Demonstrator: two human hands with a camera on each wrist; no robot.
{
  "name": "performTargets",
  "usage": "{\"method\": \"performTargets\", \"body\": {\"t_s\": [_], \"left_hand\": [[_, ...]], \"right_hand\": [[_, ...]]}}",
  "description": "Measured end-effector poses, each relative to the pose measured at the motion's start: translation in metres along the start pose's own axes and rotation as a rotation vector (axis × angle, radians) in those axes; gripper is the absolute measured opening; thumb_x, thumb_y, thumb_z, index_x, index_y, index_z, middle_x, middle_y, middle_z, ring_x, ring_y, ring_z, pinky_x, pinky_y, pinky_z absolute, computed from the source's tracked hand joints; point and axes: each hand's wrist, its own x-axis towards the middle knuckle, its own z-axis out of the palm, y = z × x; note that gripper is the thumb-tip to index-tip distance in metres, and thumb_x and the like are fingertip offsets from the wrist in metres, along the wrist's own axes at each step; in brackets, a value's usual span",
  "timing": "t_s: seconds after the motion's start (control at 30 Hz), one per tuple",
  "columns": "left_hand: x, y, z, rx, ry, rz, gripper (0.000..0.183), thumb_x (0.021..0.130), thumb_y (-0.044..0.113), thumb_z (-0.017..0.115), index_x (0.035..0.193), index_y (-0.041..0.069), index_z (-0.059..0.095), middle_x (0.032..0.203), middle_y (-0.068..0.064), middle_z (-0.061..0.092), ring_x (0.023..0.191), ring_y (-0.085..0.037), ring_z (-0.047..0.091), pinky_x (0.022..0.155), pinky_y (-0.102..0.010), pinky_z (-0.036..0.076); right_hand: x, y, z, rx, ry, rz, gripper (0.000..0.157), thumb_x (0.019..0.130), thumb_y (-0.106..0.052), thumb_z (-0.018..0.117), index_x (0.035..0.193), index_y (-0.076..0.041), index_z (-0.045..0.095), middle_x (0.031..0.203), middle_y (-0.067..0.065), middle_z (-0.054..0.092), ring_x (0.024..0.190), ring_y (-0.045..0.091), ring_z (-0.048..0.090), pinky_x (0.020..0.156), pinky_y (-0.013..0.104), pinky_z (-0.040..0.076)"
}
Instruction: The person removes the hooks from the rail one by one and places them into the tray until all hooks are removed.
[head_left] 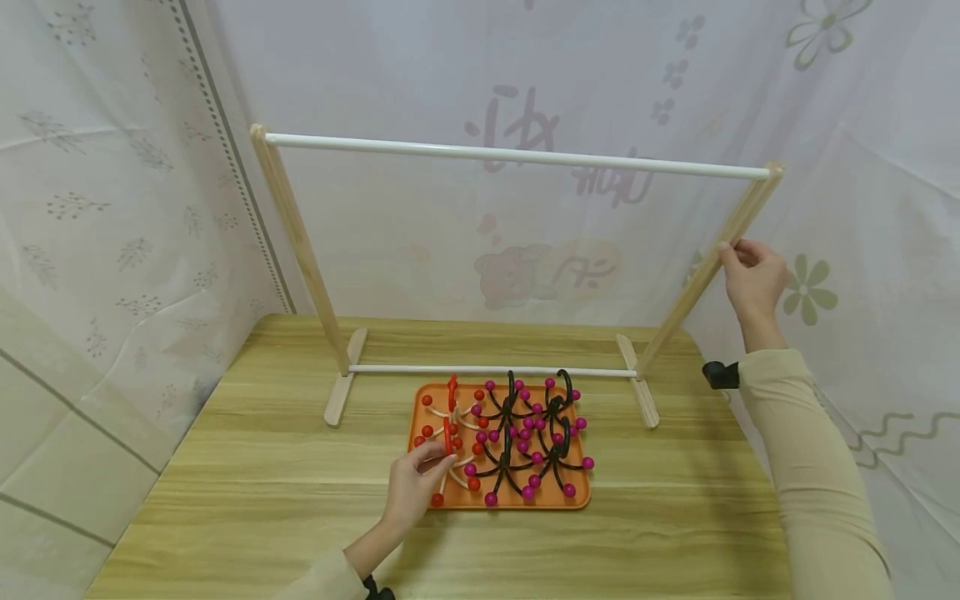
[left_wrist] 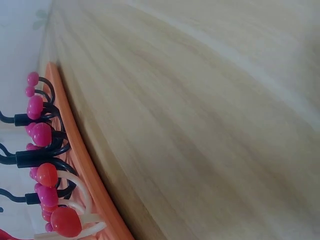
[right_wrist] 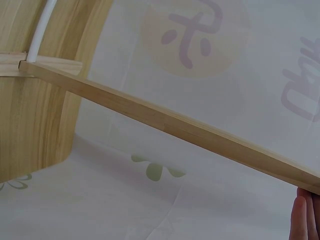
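Observation:
My left hand (head_left: 411, 487) pinches the upright red hook of a white-armed hanger with red ball tips (head_left: 474, 483), at the near left of the orange tray (head_left: 517, 500). Behind it on the tray stands a second such red-hooked hanger (head_left: 453, 400). Several black hooked hangers with magenta ball tips (head_left: 504, 467) crowd the tray's right part; in the left wrist view, black hangers (left_wrist: 31, 159) line the tray's rim (left_wrist: 82, 155). With thumb and fingers, my right hand (head_left: 756, 279) grips the right post of the wooden rack (head_left: 701, 271), partway up. Only its fingertips (right_wrist: 299, 215) show in the right wrist view.
A white top rail (head_left: 517, 155) spans the rack's two posts, and a lower white rod (head_left: 487, 369) joins them near the feet (head_left: 347, 400). The rack and tray stand on a wooden table (head_left: 262, 492). Patterned curtains (head_left: 600, 75) hang behind and at both sides.

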Motion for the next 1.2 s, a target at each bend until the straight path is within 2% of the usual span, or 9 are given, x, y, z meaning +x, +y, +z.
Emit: {"method": "performTargets", "body": {"t_s": [0.23,0.5,0.63,0.83,0.87,0.97,1.07,1.13,1.2], "left_hand": [[-0.002,0.0,-0.002,0.046,-0.029,0.048,0.013,0.077,0.015,0.068,0.086,0.007,0.065,0.082,-0.003,0.065,0.077,-0.015,0.061,0.069,-0.03,0.05],[-0.004,0.001,-0.004,0.021,-0.037,0.061,0.01,0.076,0.006,0.069,0.086,0.006,0.065,0.084,-0.01,0.064,0.079,-0.021,0.062,0.07,-0.035,0.05],[-0.005,0.002,-0.007,0.034,-0.019,0.089,0.011,0.076,0.006,0.069,0.086,0.001,0.065,0.084,-0.008,0.064,0.08,-0.023,0.062,0.069,-0.037,0.05],[0.002,0.004,-0.014,0.125,0.03,0.114,0.008,0.081,0.012,0.065,0.085,0.006,0.068,0.083,0.001,0.065,0.079,-0.014,0.062,0.069,-0.035,0.05],[0.004,0.006,-0.017,0.142,0.038,0.126,0.009,0.082,0.014,0.064,0.086,0.007,0.068,0.084,0.002,0.066,0.078,-0.013,0.062,0.069,-0.033,0.05],[0.014,0.027,-0.03,0.171,0.053,0.141,0.012,0.085,0.009,0.059,0.09,0.002,0.067,0.087,-0.006,0.066,0.083,-0.019,0.061,0.073,-0.035,0.049],[0.036,0.036,-0.051,0.25,0.036,0.181,0.016,0.086,0.009,0.057,0.096,-0.001,0.064,0.099,-0.012,0.063,0.095,-0.027,0.056,0.083,-0.041,0.042],[0.054,0.036,-0.068,0.347,0.027,0.246,0.018,0.084,0.01,0.059,0.098,-0.001,0.064,0.105,-0.015,0.06,0.102,-0.031,0.051,0.089,-0.046,0.036],[0.075,0.031,-0.088,0.443,0.018,0.349,0.022,0.082,0.011,0.062,0.1,-0.002,0.062,0.112,-0.017,0.056,0.108,-0.035,0.045,0.091,-0.049,0.031]], "right_hand": [[0.001,0.002,0.0,0.0,0.009,-0.007,0.038,0.082,-0.031,0.06,0.102,0.002,0.063,0.068,-0.02,0.053,0.065,-0.004,0.051,0.061,0.014,0.039],[0.001,0.001,-0.001,-0.004,0.002,0.012,0.04,0.082,-0.031,0.06,0.104,0.002,0.062,0.07,-0.019,0.054,0.066,-0.004,0.051,0.061,0.014,0.039],[0.001,0.0,-0.001,-0.014,-0.001,0.017,0.04,0.082,-0.032,0.06,0.105,0.001,0.062,0.069,-0.019,0.054,0.066,-0.004,0.051,0.061,0.014,0.039],[0.001,-0.001,-0.002,-0.018,0.003,0.009,0.04,0.082,-0.032,0.06,0.105,0.001,0.063,0.07,-0.019,0.055,0.067,-0.003,0.051,0.062,0.014,0.039],[0.001,-0.001,-0.002,-0.019,0.002,0.008,0.041,0.082,-0.032,0.06,0.105,0.001,0.063,0.07,-0.019,0.055,0.067,-0.003,0.051,0.062,0.014,0.039],[0.0,0.0,-0.002,-0.025,-0.008,0.013,0.042,0.082,-0.033,0.06,0.107,0.0,0.062,0.073,-0.017,0.056,0.069,-0.002,0.052,0.063,0.014,0.04],[0.0,0.002,-0.004,-0.022,-0.022,0.015,0.044,0.081,-0.034,0.06,0.109,0.0,0.061,0.078,-0.014,0.057,0.072,-0.001,0.052,0.064,0.013,0.04],[-0.001,0.004,-0.006,-0.01,-0.034,0.003,0.045,0.081,-0.035,0.061,0.11,-0.001,0.061,0.079,-0.014,0.057,0.073,-0.001,0.052,0.064,0.012,0.04],[-0.002,0.007,-0.009,-0.014,-0.056,-0.015,0.046,0.081,-0.037,0.06,0.111,-0.003,0.06,0.081,-0.014,0.057,0.075,-0.001,0.051,0.064,0.012,0.039]]}}
